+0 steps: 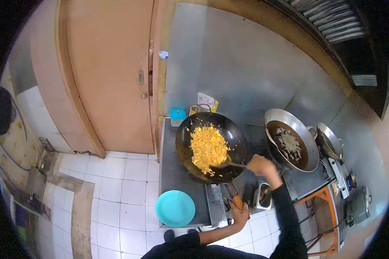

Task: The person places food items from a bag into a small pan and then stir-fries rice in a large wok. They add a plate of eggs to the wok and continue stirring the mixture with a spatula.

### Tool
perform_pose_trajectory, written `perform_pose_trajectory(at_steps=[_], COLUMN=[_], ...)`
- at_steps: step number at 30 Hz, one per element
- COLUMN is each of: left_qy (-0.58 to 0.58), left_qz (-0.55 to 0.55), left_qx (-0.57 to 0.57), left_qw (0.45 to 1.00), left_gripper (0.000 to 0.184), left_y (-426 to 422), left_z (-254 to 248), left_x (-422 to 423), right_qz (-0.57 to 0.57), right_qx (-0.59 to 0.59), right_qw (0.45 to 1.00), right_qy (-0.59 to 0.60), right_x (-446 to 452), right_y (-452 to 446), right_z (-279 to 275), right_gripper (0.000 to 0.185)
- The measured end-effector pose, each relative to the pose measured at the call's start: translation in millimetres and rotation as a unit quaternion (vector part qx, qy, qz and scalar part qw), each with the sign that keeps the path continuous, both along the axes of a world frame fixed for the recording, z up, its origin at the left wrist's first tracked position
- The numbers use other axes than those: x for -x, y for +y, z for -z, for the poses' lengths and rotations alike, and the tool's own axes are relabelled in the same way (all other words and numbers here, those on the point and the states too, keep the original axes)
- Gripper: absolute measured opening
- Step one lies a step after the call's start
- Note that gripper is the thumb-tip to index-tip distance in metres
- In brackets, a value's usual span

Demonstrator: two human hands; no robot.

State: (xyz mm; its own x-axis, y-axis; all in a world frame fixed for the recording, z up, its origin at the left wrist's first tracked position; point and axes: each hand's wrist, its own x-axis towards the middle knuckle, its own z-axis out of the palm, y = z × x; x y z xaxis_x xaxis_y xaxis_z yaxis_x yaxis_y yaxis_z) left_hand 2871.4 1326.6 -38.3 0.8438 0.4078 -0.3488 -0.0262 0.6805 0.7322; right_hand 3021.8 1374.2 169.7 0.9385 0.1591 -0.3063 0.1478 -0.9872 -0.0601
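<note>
Forearms come in from the near edge, one to each side of the body. Left hand (pixel 240 213): low, just under the rim side nearest the person, fingers wrapped round the wooden grip of the wok handle (pixel 237 199); sleeve ends near the elbow, bare forearm slanting up and rightward to the wrist. Right hand (pixel 263 166): farther out and higher than the left, dark sleeve (pixel 285 211) down to the wrist, forearm running away from the body and bending inward. Fingers closed on the shaft of a stirring utensil (pixel 238 164), which points left from the fist; its head is partly buried in food, exact form not clear.

Black wok (pixel 237 129) lies ahead of the left hand and left of the right. Yellow-orange fried rice (pixel 206 144) heaped in it, mostly toward the side away from the right hand.

Left of the left hand: turquoise plate (pixel 175 209) at the counter's near corner. Between right wrist and left hand, slightly right: small metal container (pixel 264 196), dark contents. Beyond the right hand, to its right: silver wok (pixel 275 115) of brown liquid with pale foam.
</note>
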Motion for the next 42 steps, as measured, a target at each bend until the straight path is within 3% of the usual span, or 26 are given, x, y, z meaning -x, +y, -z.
perform_pose_trajectory(at_steps=[1, 3, 4, 7, 11, 15, 17, 18, 22, 24, 25, 27, 29, 31, 32, 33, 36, 37, 39, 42], left_qy=[-0.018, -0.041, -0.018, -0.010, -0.009, -0.020, 0.002, 0.006, 0.013, 0.061, 0.103, 0.097, 0.100, 0.138, 0.128, 0.105, 0.145, 0.110, 0.160, 0.154], left_qz=[0.006, -0.006, 0.045, 0.114, 0.096, 0.120, 0.166, 0.250, 0.238, 0.242, 0.239, 0.245, 0.257, 0.206, 0.182, 0.187, 0.226, 0.267, 0.311, 0.317], left_qx=[0.001, -0.002, -0.020, -0.054, -0.069, 0.004, 0.077, 0.199, 0.272, 0.255, 0.239, 0.232, 0.188, 0.147, 0.164, 0.183, 0.115, 0.145, 0.098, 0.054], left_qw=[1.000, 0.999, 0.999, 0.992, 0.993, 0.993, 0.983, 0.947, 0.932, 0.934, 0.935, 0.937, 0.943, 0.958, 0.961, 0.959, 0.956, 0.946, 0.932, 0.934], left_gripper=[0.033, 0.034, 0.035, 0.038, 0.036, 0.031, 0.024, 0.018, 0.020, 0.020, 0.020, 0.020, 0.019, 0.017, 0.016, 0.015, 0.016, 0.021, 0.028, 0.029], left_y=[0.7, 8.4, 16.9, 29.1, 33.1, 49.1, 58.9, 65.4, 65.0, 85.6, 101.5, 127.2, 137.4, 115.9, 101.4, 98.9, 136.2, 161.7, 200.6, 205.7], left_z=[-4.9, -24.7, -38.6, -39.6, -32.0, -19.9, -14.0, -10.9, -1.0, -20.1, -31.7, -31.3, -31.4, -24.9, -21.2, -32.0, -28.0, -36.3, -29.3, -27.9], left_x=[5.5, 18.8, 29.2, 37.2, 38.4, 38.3, 37.8, 34.5, 38.8, 50.3, 57.0, 69.3, 68.3, 60.1, 57.8, 59.0, 70.3, 74.2, 72.5, 71.7], right_qz=[-0.010, 0.010, -0.011, -0.109, -0.276, -0.267, -0.141, -0.102, -0.045, -0.026, -0.009, -0.106, -0.043, 0.010, -0.034, 0.010, -0.002, 0.000, 0.013, 0.064], right_qx=[-0.044, -0.089, -0.076, -0.014, -0.022, 0.005, -0.038, -0.082, -0.094, -0.069, -0.050, -0.014, -0.023, -0.105, -0.148, -0.156, -0.077, -0.029, 0.034, -0.095], right_qw=[0.993, 0.985, 0.977, 0.951, 0.811, 0.821, 0.955, 0.978, 0.982, 0.979, 0.988, 0.990, 0.998, 0.992, 0.987, 0.986, 0.993, 0.995, 0.997, 0.992], right_qy=[-0.105, -0.145, -0.198, -0.288, -0.516, -0.505, -0.259, -0.162, -0.156, -0.191, -0.146, -0.088, -0.037, -0.062, -0.052, -0.056, -0.084, -0.095, -0.065, -0.057], right_x=[-4.4, -0.2, -11.6, 6.6, 10.5, 37.0, 52.0, 48.1, 14.8, -6.4, -5.6, -28.5, 26.8, 20.4, 26.9, 5.2, 25.0, 40.3, 42.2, 1.8], right_y=[5.3, 21.3, 16.8, 21.0, 4.6, 2.0, 4.9, 3.9, 35.7, 33.9, 24.1, -19.8, -6.0, 24.6, 40.6, 46.0, 20.2, 8.9, -2.0, 20.6], right_z=[31.8, 50.1, 73.8, 44.4, 28.3, -1.9, -15.7, -5.6, 78.4, 55.9, 29.2, 39.3, 6.2, 53.4, 38.2, 56.3, -6.9, -26.6, -22.4, 45.0], right_gripper=[0.027, 0.031, 0.026, 0.022, 0.026, 0.026, 0.027, 0.026, 0.026, 0.023, 0.025, 0.035, 0.041, 0.038, 0.036, 0.036, 0.037, 0.038, 0.039, 0.038])
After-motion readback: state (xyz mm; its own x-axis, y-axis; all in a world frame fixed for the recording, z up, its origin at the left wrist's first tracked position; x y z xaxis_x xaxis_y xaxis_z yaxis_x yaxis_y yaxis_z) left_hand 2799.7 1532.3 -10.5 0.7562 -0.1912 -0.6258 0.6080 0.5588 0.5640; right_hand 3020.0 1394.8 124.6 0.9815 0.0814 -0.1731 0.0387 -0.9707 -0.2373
